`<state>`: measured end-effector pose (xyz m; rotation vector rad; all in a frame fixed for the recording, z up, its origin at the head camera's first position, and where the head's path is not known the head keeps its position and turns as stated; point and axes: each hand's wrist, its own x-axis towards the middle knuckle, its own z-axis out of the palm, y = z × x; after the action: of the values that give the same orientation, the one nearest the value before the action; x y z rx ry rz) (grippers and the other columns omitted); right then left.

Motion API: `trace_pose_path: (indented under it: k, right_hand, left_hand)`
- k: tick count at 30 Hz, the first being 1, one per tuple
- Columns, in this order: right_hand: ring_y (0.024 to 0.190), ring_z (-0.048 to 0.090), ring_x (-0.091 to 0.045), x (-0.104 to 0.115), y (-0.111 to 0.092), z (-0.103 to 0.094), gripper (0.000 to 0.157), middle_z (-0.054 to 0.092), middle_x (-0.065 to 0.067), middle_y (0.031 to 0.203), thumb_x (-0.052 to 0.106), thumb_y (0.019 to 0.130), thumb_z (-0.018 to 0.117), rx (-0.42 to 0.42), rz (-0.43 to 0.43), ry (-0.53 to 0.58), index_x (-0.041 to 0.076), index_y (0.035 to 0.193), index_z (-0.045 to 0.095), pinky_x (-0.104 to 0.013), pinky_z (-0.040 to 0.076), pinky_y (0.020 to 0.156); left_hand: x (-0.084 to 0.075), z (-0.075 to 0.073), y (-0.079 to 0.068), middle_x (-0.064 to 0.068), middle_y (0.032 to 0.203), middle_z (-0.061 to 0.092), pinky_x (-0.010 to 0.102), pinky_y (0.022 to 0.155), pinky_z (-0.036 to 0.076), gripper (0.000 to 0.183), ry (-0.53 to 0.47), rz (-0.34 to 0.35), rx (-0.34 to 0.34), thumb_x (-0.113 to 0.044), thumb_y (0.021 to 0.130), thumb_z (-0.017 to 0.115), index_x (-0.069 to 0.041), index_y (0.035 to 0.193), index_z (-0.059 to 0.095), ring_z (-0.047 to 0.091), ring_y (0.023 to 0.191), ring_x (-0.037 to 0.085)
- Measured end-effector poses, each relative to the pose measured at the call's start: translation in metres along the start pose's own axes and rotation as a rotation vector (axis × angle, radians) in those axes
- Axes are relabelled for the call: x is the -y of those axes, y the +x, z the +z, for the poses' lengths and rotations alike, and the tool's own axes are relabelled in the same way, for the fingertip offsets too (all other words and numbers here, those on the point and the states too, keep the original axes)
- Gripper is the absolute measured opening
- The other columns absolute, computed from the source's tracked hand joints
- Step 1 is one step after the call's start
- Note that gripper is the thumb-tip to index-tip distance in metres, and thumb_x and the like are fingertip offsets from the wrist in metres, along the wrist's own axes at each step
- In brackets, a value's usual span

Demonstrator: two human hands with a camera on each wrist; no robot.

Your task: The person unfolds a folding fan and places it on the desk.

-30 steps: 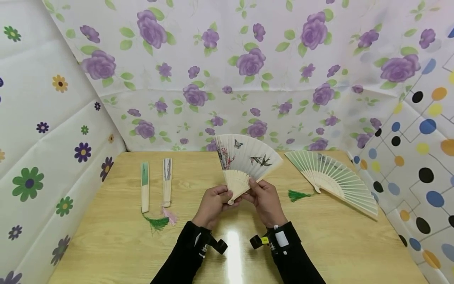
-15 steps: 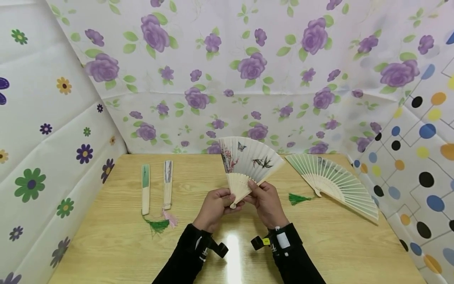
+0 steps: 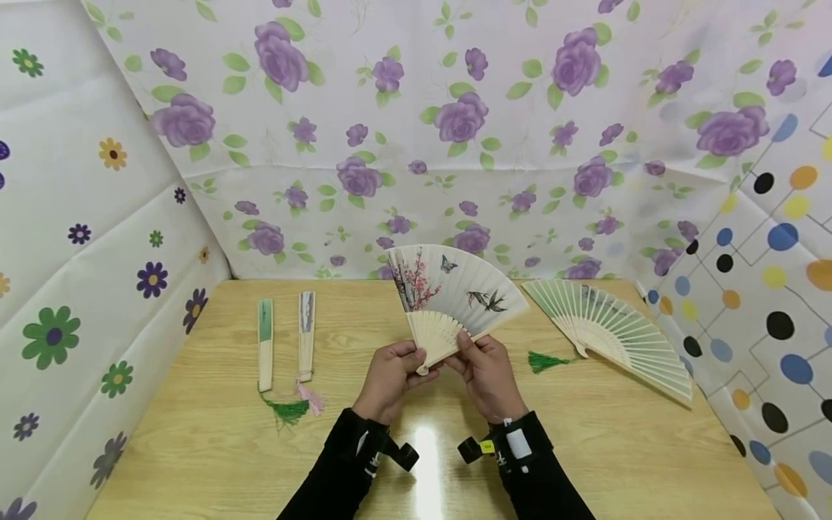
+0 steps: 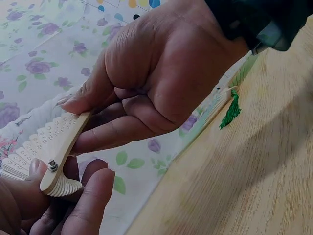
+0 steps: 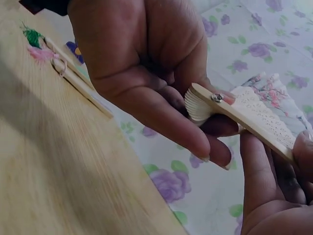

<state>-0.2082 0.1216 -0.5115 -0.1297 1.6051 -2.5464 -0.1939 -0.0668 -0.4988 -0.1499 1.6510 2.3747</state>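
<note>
A folding fan point(image 3: 455, 278), white with pink blossoms, a butterfly and dark birds, is held up partly spread above the table. My left hand point(image 3: 388, 375) pinches its narrow pivot end, thumb in front. With thumb and fingers, my right hand point(image 3: 489, 374) pinches the right outer rib. In the left wrist view the rib ends point(image 4: 66, 187) bunch below the metal pivot, next to my left fingers. The right wrist view shows the outer guard stick point(image 5: 254, 128) running from the pivot to my right thumb point(image 5: 304, 152).
On the wooden table point(image 3: 214, 448), a folded green fan point(image 3: 266, 347) and a folded grey-white fan point(image 3: 307, 336) with a pink tassel point(image 3: 310, 397) lie left. A spread green fan point(image 3: 617, 328) with a green tassel point(image 3: 546, 360) lies right. Patterned cloth point(image 3: 416, 144) encloses the table.
The fan in my hands has spread wider, its left side showing more of the blossoms and its right edge reaching further right. Both hands keep their hold; the other fans lie still.
</note>
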Motion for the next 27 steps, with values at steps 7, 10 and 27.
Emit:
trace_pose_path:
  k: [7,10,27]
  right_hand:
    - [0.106,0.086,-0.011,0.012,0.003,-0.002,0.045,0.085,0.002,0.119,0.017,0.121,0.059,0.024,0.013,-0.097,-0.02,0.145,0.063,-0.029,0.072,0.1]
    - [0.105,0.086,-0.012,0.013,0.003,0.0,0.044,0.085,0.0,0.119,0.016,0.12,0.06,0.011,0.007,-0.098,-0.021,0.144,0.064,-0.029,0.072,0.099]
    - [0.122,0.083,-0.015,-0.011,-0.006,0.006,0.047,0.085,-0.001,0.13,0.025,0.121,0.06,-0.02,-0.07,0.008,-0.012,0.15,0.065,-0.034,0.068,0.109]
  left_hand:
    - [0.0,-0.001,0.0,0.005,0.102,0.079,0.026,0.082,0.074,0.027,0.038,-0.02,-0.026,-0.002,0.115,0.063,0.015,0.132,0.073,0.083,0.088,0.011]
    - [-0.002,-0.001,0.0,0.005,0.103,0.078,0.025,0.082,0.074,0.025,0.043,-0.023,-0.036,-0.002,0.114,0.064,0.014,0.13,0.075,0.082,0.086,0.011]
    - [-0.003,0.004,-0.002,0.007,0.104,0.072,0.026,0.085,0.074,0.028,-0.017,0.018,-0.132,0.0,0.114,0.064,0.019,0.132,0.071,0.077,0.089,0.01]
